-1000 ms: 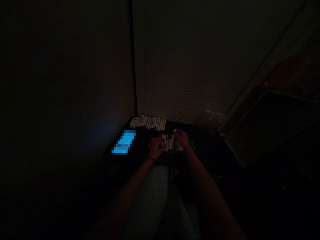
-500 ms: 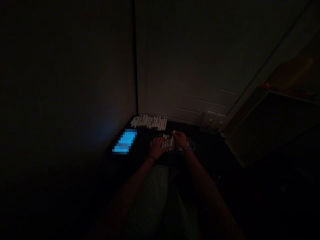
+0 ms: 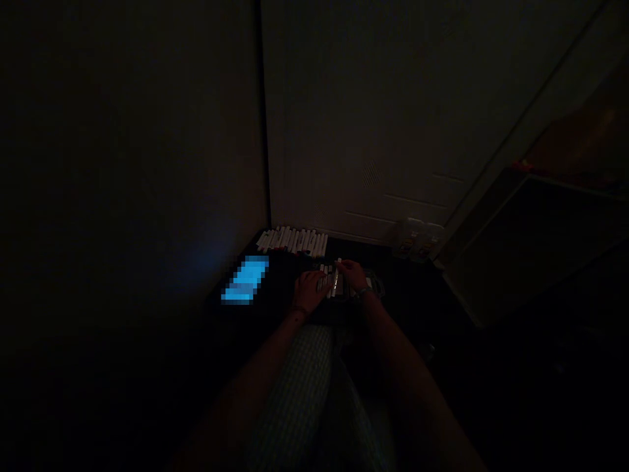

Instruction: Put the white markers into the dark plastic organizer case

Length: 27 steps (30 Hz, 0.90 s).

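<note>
The room is very dark. My left hand [image 3: 309,288] lies on a small cluster of white pens or markers [image 3: 327,282] on the dark floor, fingers curled over them. My right hand [image 3: 354,274] is just right of it, pinching one white marker [image 3: 337,276] that stands tilted between the two hands. A row of several white markers [image 3: 293,239] lies side by side farther back, against the wall.
A glowing blue screen [image 3: 246,280] lies on the floor left of my hands. Two small clear containers [image 3: 417,239] stand at the back right by the wall. A large dark box or panel [image 3: 531,242] slopes at the right. My leg in checked cloth [image 3: 299,387] is below.
My right hand has drifted slightly left and down with the marker, closer to the left hand. The left hand has stayed on the cluster.
</note>
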Each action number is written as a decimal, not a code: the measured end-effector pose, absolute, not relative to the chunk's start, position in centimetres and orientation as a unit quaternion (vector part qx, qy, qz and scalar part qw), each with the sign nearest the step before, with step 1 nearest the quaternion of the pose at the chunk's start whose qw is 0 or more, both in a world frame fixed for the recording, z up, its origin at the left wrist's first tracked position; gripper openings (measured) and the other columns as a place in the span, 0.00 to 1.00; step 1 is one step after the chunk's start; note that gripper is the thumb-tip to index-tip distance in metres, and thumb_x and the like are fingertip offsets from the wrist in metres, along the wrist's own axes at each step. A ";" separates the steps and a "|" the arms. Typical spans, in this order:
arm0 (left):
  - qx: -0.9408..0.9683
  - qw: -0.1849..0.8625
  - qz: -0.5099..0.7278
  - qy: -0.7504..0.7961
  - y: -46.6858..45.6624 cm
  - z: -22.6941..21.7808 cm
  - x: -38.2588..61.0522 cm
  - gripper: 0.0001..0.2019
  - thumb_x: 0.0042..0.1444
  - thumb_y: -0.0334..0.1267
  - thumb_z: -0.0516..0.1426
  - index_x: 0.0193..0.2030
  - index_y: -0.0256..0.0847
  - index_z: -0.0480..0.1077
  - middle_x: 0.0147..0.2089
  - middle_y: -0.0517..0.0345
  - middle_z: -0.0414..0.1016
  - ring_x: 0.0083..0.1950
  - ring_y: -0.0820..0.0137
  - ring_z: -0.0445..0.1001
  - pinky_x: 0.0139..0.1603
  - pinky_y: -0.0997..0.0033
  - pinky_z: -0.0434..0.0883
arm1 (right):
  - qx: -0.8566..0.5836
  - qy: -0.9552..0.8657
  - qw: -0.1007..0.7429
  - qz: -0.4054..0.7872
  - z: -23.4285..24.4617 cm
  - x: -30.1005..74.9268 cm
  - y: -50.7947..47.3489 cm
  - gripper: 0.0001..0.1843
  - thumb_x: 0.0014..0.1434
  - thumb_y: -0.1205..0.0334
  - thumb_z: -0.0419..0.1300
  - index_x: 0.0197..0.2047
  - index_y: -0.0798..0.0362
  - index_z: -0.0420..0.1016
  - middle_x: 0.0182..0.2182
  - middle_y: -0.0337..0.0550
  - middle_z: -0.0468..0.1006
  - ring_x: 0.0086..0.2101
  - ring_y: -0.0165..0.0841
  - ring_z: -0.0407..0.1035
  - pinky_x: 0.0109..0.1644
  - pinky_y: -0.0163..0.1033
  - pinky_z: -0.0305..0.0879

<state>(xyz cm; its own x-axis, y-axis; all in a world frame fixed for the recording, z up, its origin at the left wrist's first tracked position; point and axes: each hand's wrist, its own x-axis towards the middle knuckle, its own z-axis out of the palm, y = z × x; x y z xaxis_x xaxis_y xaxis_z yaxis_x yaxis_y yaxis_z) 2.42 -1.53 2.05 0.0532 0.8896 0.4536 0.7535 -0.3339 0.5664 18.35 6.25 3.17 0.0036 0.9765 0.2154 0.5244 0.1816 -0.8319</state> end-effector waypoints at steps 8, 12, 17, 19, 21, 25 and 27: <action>0.725 0.084 0.364 0.578 -1.9 2.4 2.5 0.23 0.46 0.52 0.58 0.49 0.50 0.66 0.53 0.58 0.67 0.55 0.59 0.58 0.53 0.58 0.54 | -0.639 -0.682 0.315 0.168 3.8 18.0 6.3 0.22 0.51 0.39 0.54 0.36 0.46 0.78 0.33 0.40 0.77 0.39 0.36 0.67 0.42 0.39 0.56; 0.728 0.083 0.361 0.577 -1.8 2.3 2.5 0.25 0.44 0.53 0.59 0.49 0.50 0.66 0.53 0.57 0.67 0.54 0.58 0.58 0.52 0.58 0.54 | -0.657 -0.693 0.282 0.094 4.1 17.9 5.8 0.20 0.50 0.41 0.56 0.36 0.45 0.78 0.38 0.43 0.75 0.43 0.39 0.62 0.44 0.41 0.53; 0.728 0.079 0.361 0.578 -1.6 2.0 2.5 0.25 0.44 0.53 0.60 0.50 0.50 0.66 0.53 0.57 0.67 0.55 0.58 0.57 0.53 0.57 0.52 | -0.665 -0.695 0.263 0.072 4.2 17.7 5.5 0.20 0.52 0.40 0.55 0.36 0.45 0.78 0.38 0.46 0.72 0.43 0.41 0.59 0.45 0.43 0.51; 0.728 0.079 0.363 0.576 -1.6 2.0 2.5 0.25 0.43 0.52 0.60 0.49 0.50 0.66 0.53 0.57 0.67 0.55 0.58 0.57 0.53 0.57 0.52 | -0.669 -0.695 0.255 0.069 4.3 17.7 5.5 0.20 0.51 0.40 0.55 0.36 0.44 0.78 0.39 0.46 0.71 0.44 0.41 0.58 0.45 0.44 0.50; 0.728 0.080 0.365 0.574 -1.6 2.0 2.5 0.25 0.43 0.52 0.60 0.49 0.49 0.66 0.53 0.57 0.67 0.55 0.58 0.57 0.53 0.57 0.53 | -0.672 -0.693 0.253 0.066 4.3 17.7 5.6 0.20 0.51 0.40 0.55 0.36 0.44 0.78 0.40 0.46 0.70 0.44 0.42 0.57 0.45 0.45 0.49; 0.728 0.076 0.356 0.580 -1.7 2.2 2.5 0.26 0.43 0.53 0.60 0.49 0.49 0.66 0.53 0.57 0.67 0.55 0.58 0.57 0.53 0.57 0.53 | -0.668 -0.693 0.259 0.072 4.0 17.8 5.8 0.20 0.51 0.40 0.56 0.37 0.45 0.77 0.41 0.45 0.70 0.44 0.41 0.56 0.46 0.44 0.49; 0.731 0.073 0.353 0.580 -1.7 2.2 2.5 0.26 0.42 0.53 0.60 0.49 0.49 0.66 0.53 0.57 0.67 0.54 0.58 0.58 0.53 0.57 0.54 | -0.665 -0.695 0.262 0.074 3.8 17.8 5.8 0.20 0.51 0.41 0.55 0.38 0.45 0.77 0.41 0.44 0.70 0.45 0.41 0.56 0.46 0.44 0.48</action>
<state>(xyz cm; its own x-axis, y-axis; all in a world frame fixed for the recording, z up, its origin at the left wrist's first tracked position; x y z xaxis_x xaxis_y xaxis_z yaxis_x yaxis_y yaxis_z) 2.45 -1.71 2.22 0.0787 0.8989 0.4311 0.7953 -0.3174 0.5165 17.84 5.84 3.83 0.0225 0.9637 0.2662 0.8863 0.1039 -0.4513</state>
